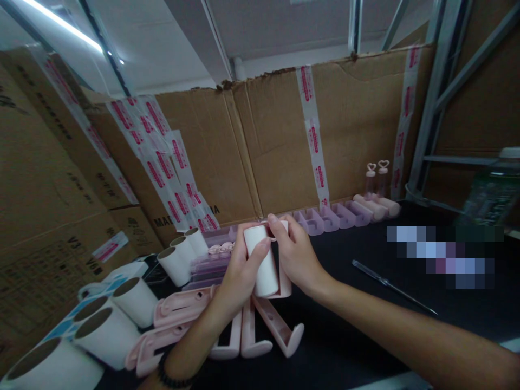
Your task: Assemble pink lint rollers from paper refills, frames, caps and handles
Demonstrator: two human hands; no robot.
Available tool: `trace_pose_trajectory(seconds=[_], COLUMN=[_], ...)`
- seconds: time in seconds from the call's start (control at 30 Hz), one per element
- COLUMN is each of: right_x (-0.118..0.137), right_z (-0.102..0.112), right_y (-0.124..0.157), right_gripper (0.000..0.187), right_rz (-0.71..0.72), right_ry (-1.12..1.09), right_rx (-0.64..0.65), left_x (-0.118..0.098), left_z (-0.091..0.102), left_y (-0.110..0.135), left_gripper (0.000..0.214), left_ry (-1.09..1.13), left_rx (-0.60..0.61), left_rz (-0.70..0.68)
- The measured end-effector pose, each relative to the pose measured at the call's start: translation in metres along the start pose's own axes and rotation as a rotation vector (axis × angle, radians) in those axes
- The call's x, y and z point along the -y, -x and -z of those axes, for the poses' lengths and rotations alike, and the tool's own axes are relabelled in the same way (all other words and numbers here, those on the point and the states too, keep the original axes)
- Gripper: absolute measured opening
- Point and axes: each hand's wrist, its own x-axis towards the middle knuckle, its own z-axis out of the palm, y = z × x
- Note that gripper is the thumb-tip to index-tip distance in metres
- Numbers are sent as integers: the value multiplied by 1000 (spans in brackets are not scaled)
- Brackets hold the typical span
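Observation:
My left hand (pixel 239 276) is wrapped round a white paper roll (pixel 262 262), thumb across its front. My right hand (pixel 294 254) grips a pale pink plastic holder (pixel 284 284) pressed against the back and right side of the same roll, fingers curled over its top. Both hands hover above several pink roller handles (pixel 252 336) lying on the black table (pixel 357 325). Two pink holder parts (pixel 179 309) lie just left of my left wrist, which wears a dark bead bracelet.
White paper rolls (pixel 109 325) lie at the lower left, more rolls (pixel 181 257) stand behind them. A row of lilac holders (pixel 333 214) lines the cardboard wall (pixel 284 146). A thin screwdriver (pixel 390 284) lies right of my hands. A bottle (pixel 491 189) stands far right.

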Motion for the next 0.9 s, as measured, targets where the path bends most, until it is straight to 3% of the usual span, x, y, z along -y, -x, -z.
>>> trace_pose_trajectory(seconds=[0.47, 0.67, 0.9], right_x=[6, 6, -2], right_z=[-1, -1, -7], right_y=[3, 4, 15], right_gripper=[40, 37, 39], right_rz=[38, 42, -38], right_ry=[-10, -37, -320], right_rx=[34, 31, 54], left_x=[-10, -7, -7], left_z=[8, 5, 4], left_y=[3, 8, 14], left_gripper=[31, 60, 59], left_ry=[-106, -15, 93], left_rx=[131, 49, 40], left_rz=[-61, -34, -41])
